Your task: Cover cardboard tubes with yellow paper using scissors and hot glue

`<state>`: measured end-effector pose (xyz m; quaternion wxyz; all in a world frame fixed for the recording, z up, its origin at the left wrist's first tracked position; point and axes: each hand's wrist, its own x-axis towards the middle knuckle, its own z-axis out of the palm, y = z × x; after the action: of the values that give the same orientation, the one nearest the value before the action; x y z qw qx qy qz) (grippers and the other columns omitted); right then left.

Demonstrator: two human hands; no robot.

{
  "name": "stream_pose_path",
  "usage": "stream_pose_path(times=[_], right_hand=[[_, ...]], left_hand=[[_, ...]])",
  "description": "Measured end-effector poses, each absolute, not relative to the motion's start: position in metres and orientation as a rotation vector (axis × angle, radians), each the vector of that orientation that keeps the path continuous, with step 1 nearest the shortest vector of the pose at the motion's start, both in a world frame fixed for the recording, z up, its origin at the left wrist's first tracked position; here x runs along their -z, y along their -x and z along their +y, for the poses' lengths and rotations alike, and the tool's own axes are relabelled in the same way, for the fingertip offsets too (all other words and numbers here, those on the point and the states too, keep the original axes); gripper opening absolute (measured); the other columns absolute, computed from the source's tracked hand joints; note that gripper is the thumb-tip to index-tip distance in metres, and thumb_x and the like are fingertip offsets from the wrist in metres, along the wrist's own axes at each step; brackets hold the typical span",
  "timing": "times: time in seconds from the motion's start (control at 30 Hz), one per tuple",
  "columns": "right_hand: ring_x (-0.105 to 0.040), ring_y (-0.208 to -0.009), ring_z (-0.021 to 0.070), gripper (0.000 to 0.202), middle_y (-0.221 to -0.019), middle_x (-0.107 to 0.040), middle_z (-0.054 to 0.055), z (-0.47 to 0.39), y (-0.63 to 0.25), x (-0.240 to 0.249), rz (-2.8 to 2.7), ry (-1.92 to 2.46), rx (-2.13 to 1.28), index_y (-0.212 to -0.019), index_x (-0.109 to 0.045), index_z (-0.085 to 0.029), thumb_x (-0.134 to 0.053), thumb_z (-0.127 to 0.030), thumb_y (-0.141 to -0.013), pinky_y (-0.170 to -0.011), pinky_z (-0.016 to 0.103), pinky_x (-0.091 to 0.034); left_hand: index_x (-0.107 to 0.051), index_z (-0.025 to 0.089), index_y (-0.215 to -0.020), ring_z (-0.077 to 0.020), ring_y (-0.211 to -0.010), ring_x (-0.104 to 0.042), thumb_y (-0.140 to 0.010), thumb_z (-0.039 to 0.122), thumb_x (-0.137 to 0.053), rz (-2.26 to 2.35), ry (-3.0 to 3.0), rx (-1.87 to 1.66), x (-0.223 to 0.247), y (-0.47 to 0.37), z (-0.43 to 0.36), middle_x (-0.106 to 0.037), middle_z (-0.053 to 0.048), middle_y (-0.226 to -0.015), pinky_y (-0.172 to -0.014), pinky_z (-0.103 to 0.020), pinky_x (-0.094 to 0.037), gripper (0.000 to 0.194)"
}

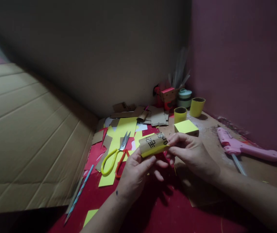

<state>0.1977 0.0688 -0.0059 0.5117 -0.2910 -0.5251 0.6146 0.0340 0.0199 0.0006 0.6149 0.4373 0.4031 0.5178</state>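
Note:
Between my two hands is a brown cardboard piece [150, 144], curved like a tube, with black printed characters and a yellow strip along its lower edge. My left hand [138, 171] is closed on its left end from below, thumb along the yellow edge. At the right end, my right hand [187, 152] pinches the yellow edge between thumb and fingers. Scissors [121, 152] with one yellow and one red handle lie spread just left of my left hand. Behind my right hand sits a yellow-topped cardboard box [186, 127].
Yellow paper [126, 127] and cardboard scraps [158, 116] cover the back left. Two yellow tubes [180, 114] [197, 107] stand behind the box. A pink glue gun [245, 147] lies at right. A striped pencil [79, 192] rests beside a large cardboard panel [31, 139].

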Motion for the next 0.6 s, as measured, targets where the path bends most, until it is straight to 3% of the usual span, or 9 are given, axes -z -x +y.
stream_pose_path(times=[0.17, 0.27, 0.37, 0.5, 0.6], right_hand=[[-0.058, -0.049, 0.0103, 0.011, -0.059, -0.062, -0.003, 0.065, -0.197, 0.004, -1.336, 0.799, -1.567, -0.072, -0.056, -0.019, -0.067, -0.02, -0.074, -0.049, 0.024, -0.049], [-0.062, -0.061, 0.0137, 0.012, -0.07, -0.065, 0.0, 0.065, -0.216, -0.002, -1.55, 0.906, -1.526, -0.09, -0.061, -0.021, -0.063, -0.026, -0.08, -0.057, 0.028, -0.052], [-0.064, -0.089, 0.0214, 0.022, -0.1, -0.066, 0.007, 0.068, -0.259, -0.003, -1.757, 1.017, -1.03, -0.105, -0.06, -0.023, -0.053, -0.028, -0.085, -0.077, 0.037, -0.053], [-0.057, -0.103, 0.0331, 0.037, -0.113, -0.061, 0.016, 0.069, -0.328, 0.012, -2.018, 1.419, -0.045, -0.111, -0.058, -0.018, -0.044, -0.016, -0.077, -0.084, 0.049, -0.047], [-0.058, -0.094, 0.0352, 0.043, -0.106, -0.062, 0.019, 0.07, -0.36, 0.032, -2.185, 1.747, 0.234, -0.117, -0.056, -0.01, -0.042, -0.014, -0.076, -0.074, 0.048, -0.048]], left_hand=[[-0.062, 0.013, -0.111, -0.0184, -0.069, -0.069, -0.087, 0.026, -0.06, 1.066, -1.072, -1.217, 0.003, -0.033, 0.022, -0.073, -0.01, -0.084, -0.055, -0.025, -0.054, 0.027], [-0.065, 0.013, -0.11, -0.0177, -0.069, -0.069, -0.088, 0.026, -0.059, 1.084, -1.112, -1.248, 0.007, -0.028, 0.023, -0.074, -0.011, -0.082, -0.059, -0.026, -0.055, 0.027], [-0.065, 0.015, -0.11, -0.0206, -0.078, -0.07, -0.086, 0.027, -0.062, 1.125, -1.094, -1.28, 0.008, -0.023, 0.022, -0.075, -0.012, -0.093, -0.062, -0.028, -0.056, 0.027], [-0.067, 0.015, -0.108, -0.0207, -0.076, -0.071, -0.082, 0.028, -0.067, 1.216, -1.072, -1.247, 0.008, -0.019, 0.021, -0.076, -0.011, -0.094, -0.07, -0.031, -0.057, 0.03], [-0.069, 0.016, -0.106, -0.0209, -0.08, -0.071, -0.08, 0.027, -0.069, 1.224, -1.097, -1.213, 0.008, -0.021, 0.022, -0.076, -0.009, -0.093, -0.078, -0.031, -0.055, 0.028]])
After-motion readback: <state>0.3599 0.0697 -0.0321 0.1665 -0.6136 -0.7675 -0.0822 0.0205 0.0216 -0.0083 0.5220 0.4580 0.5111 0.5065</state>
